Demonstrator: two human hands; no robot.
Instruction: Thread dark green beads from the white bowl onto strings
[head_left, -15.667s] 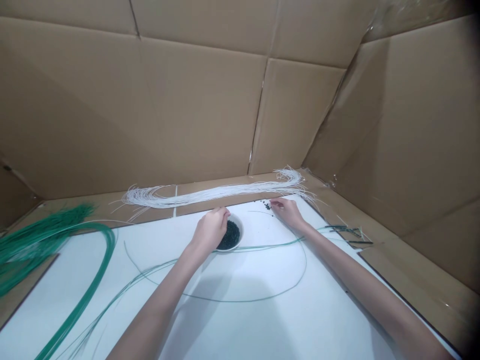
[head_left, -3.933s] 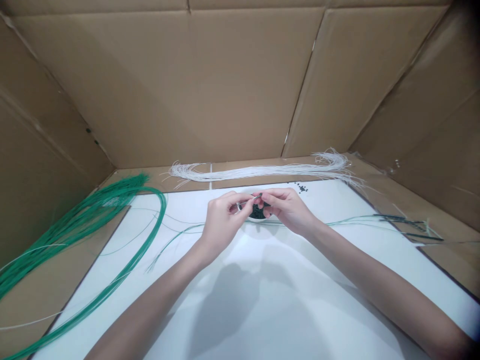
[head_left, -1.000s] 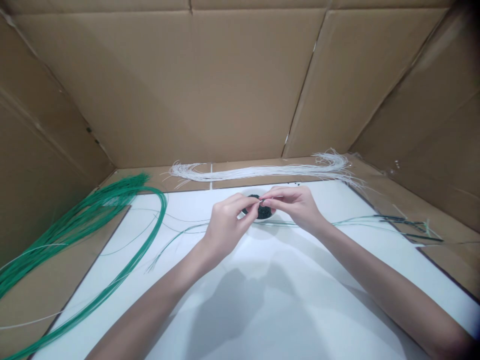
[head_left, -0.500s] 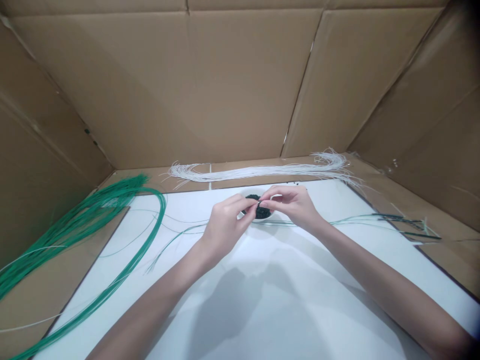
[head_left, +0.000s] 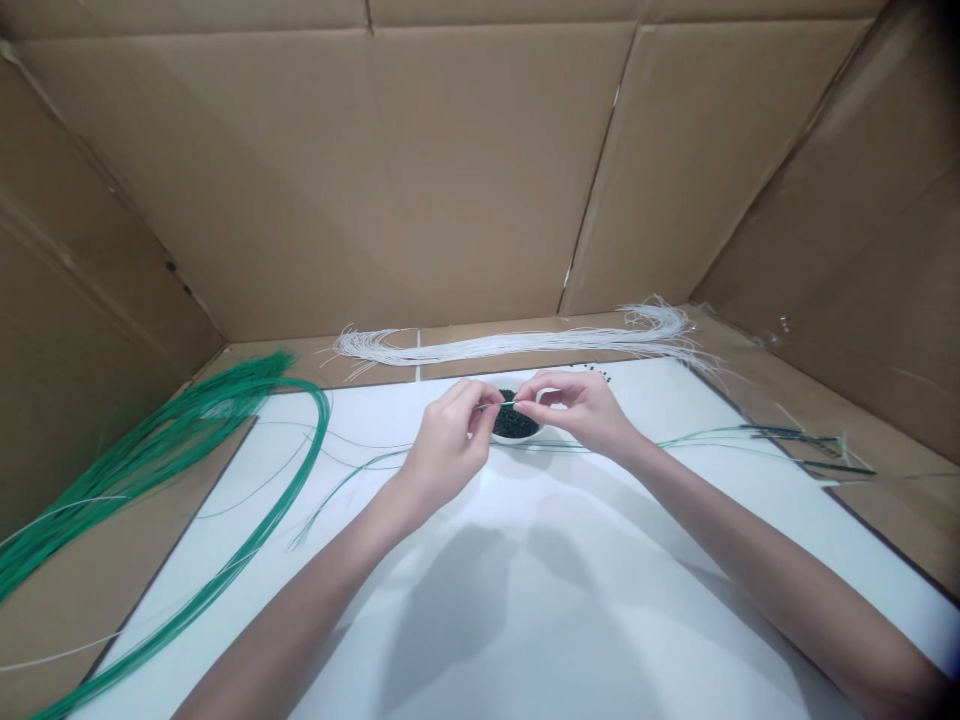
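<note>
Two bare hands meet over one small bowl. The left hand pinches one thin strand between thumb and finger. The right hand pinches the same strand at its other side, so both grips are narrow. The strand runs across the little gap between the two sets of fingertips. It looks pale, and its middle shows above the bowl. I cannot tell if a bead is on it.

Right under the grip, the bowl is full of dark beads, far too many to count. A few loose beads lie just past the right hand; the hand hides some of that spot, so I cannot count them all.

A few thin green strands pass under both hands and stick out on each side. To the right of the grip, at least two dark pieces lie at their ends. Beyond the grip there is one long bundle of white strands. Well to the left there is one big heap of green strands, with one thick bunch bending toward the person. One white table is below the grip, and three cardboard walls stand around it.
</note>
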